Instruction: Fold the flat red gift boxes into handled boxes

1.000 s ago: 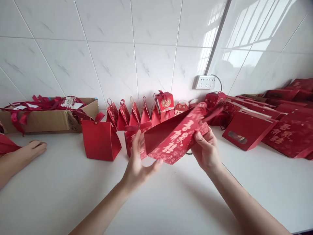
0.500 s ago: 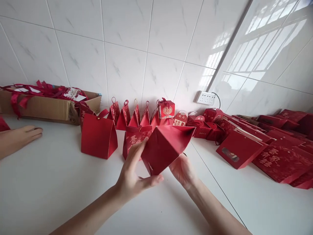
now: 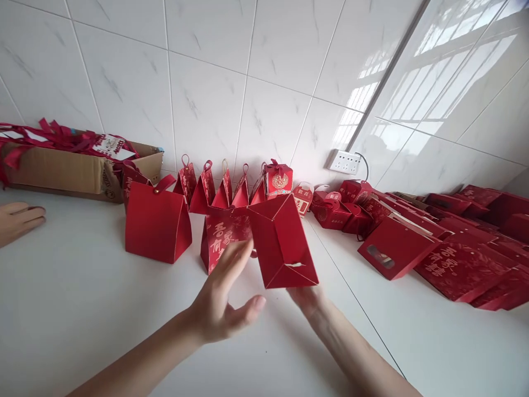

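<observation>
A red paper gift bag (image 3: 283, 242) is held up in the middle with its folded bottom turned toward me. My right hand (image 3: 308, 298) grips it from underneath and behind, mostly hidden by the bag. My left hand (image 3: 223, 295) is open just left of the bag, fingers stretched out and thumb apart, its fingertips at the bag's left side. Behind it stands another red bag with gold characters (image 3: 221, 240) on the white table (image 3: 82, 309).
A plain red bag (image 3: 157, 223) stands to the left. A row of small red boxes (image 3: 225, 190) lines the tiled wall. A cardboard box (image 3: 82, 171) with red ribbons is far left. Flat red bags (image 3: 446, 242) pile up on the right. Another person's hand (image 3: 19, 220) rests at the left edge.
The bag has been turned from lying sideways to bottom facing me and opened into shape. My left hand has let go and spread open. The view shifted right.
</observation>
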